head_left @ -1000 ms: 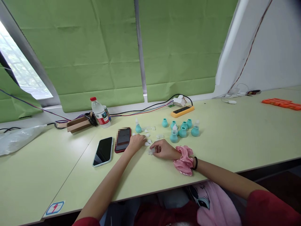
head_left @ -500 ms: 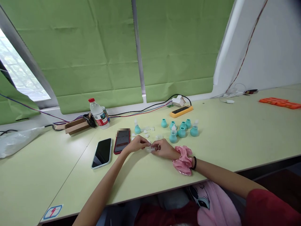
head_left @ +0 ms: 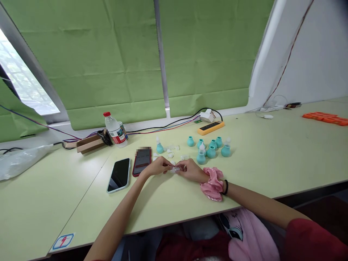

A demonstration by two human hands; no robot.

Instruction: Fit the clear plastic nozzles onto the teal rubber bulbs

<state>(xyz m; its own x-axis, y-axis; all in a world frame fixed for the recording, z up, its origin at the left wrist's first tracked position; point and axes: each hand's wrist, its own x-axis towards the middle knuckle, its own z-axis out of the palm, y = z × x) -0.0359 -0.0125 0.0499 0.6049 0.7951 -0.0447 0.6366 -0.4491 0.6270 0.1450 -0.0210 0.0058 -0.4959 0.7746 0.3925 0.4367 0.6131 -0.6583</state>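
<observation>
Between my two hands is a small clear plastic piece [head_left: 174,169], pinched from both sides just above the table. My left hand [head_left: 158,166] grips its left end with closed fingertips; my right hand [head_left: 191,170] closes on its right end. Fingers partly cover the piece, so its exact shape is hard to make out. Behind the hands lie loose clear and white plastic pieces [head_left: 170,156]. To the right stand several teal rubber bulbs [head_left: 211,152], and two of that group carry clear nozzles. One more teal bulb [head_left: 160,148] with a clear nozzle stands behind my left hand.
Two phones lie left of my hands, one dark-screened [head_left: 119,175] and one red-cased [head_left: 142,161]. Farther back are a water bottle [head_left: 115,130], an open cardboard box [head_left: 91,144], a yellow power strip [head_left: 211,128] and cables. Orange plastic parts [head_left: 324,118] lie far right.
My right fingers have shifted slightly up and closer to my left fingertips, and the clear piece now sits level between them. The view has moved a little; other things stay in place.
</observation>
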